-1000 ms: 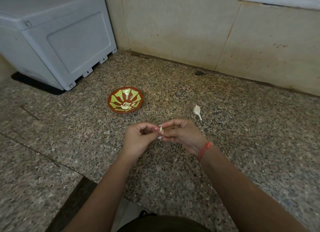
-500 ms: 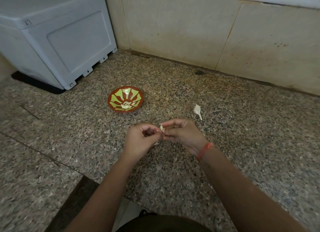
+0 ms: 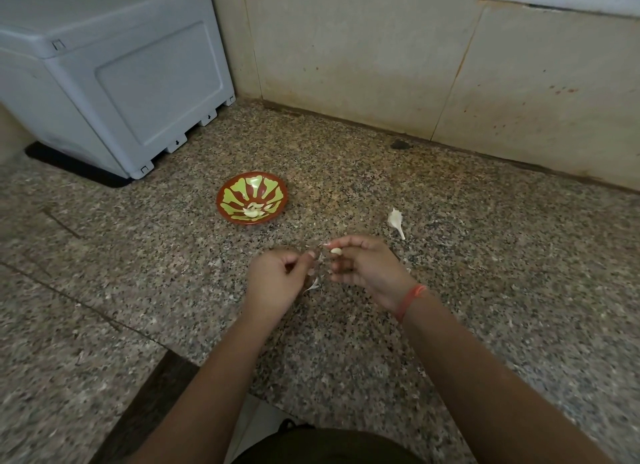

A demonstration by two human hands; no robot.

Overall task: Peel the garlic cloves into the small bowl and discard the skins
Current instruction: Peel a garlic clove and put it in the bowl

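Note:
My right hand (image 3: 367,266) pinches a pale garlic clove (image 3: 336,251) between thumb and fingers above the granite counter (image 3: 485,255). My left hand (image 3: 277,280) is just to its left, fingers curled, with thin bits of garlic skin (image 3: 313,285) at its fingertips and below them. The small red and green bowl (image 3: 251,197) sits beyond the hands and holds a few peeled cloves (image 3: 254,211). An unpeeled garlic clove (image 3: 395,221) with a long tail lies on the counter to the right of the bowl.
A large grey plastic box (image 3: 114,75) stands at the back left on the counter. A beige tiled wall (image 3: 381,55) runs along the back. The counter's front edge and a gap to the floor (image 3: 249,418) lie near my body.
My hands have pulled slightly apart. The clove now shows bare in my right hand, and skin pieces have come away by my left hand.

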